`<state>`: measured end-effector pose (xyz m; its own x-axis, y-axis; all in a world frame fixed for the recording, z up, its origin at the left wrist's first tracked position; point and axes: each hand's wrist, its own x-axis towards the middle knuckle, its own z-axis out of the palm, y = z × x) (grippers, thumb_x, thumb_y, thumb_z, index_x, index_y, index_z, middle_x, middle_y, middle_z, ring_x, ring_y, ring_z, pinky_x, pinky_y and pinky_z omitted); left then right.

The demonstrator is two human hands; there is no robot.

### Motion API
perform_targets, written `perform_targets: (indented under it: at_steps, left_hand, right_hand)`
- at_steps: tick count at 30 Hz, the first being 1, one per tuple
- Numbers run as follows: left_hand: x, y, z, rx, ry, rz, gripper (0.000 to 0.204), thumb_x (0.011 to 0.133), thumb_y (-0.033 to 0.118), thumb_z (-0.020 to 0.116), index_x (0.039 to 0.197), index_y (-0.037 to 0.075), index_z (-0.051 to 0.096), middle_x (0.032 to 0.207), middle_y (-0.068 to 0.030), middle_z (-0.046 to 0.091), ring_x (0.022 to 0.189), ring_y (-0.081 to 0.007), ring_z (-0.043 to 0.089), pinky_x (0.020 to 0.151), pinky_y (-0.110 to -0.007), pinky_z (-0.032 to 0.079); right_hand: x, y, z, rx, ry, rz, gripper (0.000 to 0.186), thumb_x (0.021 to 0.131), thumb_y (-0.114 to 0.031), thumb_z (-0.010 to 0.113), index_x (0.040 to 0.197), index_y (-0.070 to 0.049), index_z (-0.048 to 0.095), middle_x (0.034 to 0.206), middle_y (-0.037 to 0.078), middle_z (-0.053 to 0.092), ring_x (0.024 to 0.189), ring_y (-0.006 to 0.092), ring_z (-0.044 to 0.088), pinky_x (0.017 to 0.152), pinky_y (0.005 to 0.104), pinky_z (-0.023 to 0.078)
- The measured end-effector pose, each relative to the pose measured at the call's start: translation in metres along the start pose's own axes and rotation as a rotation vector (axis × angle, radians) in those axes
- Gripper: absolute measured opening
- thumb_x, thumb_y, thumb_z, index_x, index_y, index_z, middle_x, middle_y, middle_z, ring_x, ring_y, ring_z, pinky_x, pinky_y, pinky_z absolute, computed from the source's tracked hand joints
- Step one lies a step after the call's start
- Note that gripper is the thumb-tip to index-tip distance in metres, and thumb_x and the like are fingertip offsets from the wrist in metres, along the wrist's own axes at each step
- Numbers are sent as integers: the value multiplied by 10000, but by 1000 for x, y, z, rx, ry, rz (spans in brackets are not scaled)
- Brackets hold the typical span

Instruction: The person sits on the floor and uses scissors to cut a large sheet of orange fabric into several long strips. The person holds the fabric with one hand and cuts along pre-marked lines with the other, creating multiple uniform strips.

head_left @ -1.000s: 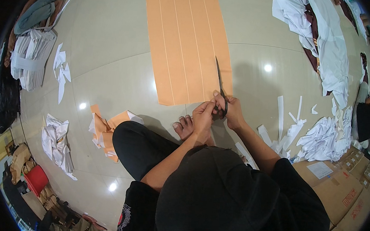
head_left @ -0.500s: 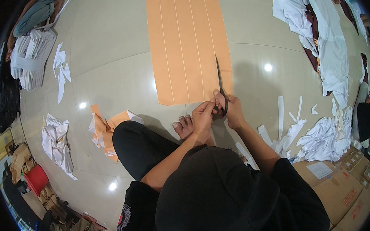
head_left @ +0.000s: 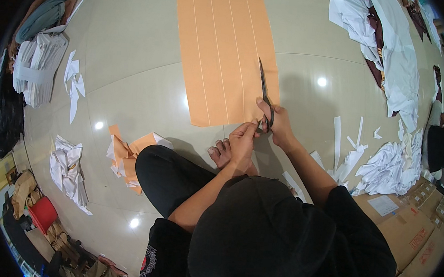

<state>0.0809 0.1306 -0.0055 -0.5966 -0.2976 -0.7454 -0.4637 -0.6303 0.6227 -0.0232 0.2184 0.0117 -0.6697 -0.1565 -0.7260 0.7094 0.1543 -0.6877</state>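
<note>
My right hand (head_left: 278,123) holds black-handled scissors (head_left: 263,77), their long blades pointing away from me over a large orange sheet (head_left: 211,76) with thin pale lines running lengthwise. My left hand (head_left: 241,142) is just left of the scissor handles, its thumb and forefinger pinched at the sheet's near right corner; whatever is between the fingertips is too small to make out. My bare toes (head_left: 220,151) show just left of that hand, beside my black-clad knee (head_left: 162,180).
Crumpled orange-and-white pieces (head_left: 128,157), a white bundle (head_left: 66,169) and stacked white cloth (head_left: 34,69) lie leftward on the tiled floor (head_left: 118,80). White scraps (head_left: 346,162), a white heap (head_left: 390,163), long white fabric (head_left: 397,63) and cardboard boxes (head_left: 401,228) are on the right.
My right hand and the scissors have shifted a little away from me along the orange sheet. My left hand stays almost in place at the corner.
</note>
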Motion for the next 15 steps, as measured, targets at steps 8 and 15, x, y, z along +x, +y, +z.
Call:
perform_targets:
  at_steps: [8,15]
  left_hand:
    - [4,-6,-3,13,-6,24,270,1003,342,697,882,106,748,681,67,564,521,-15,383,469,-218,251]
    - [-1,0,1,10,-4,16,269,1007,340,692,904,100,758,687,69,570,519,-12,376,468,-216,240]
  right_hand:
    - [1,-2,1,20,6,18,510,872,-483,807,737,-54,565,582,17,523,446,95,485,404,261,365]
    - [4,3,1,13,-4,-9,482,876,-465,808,733,-74,564,564,10,524,441,91,489,401,258,369]
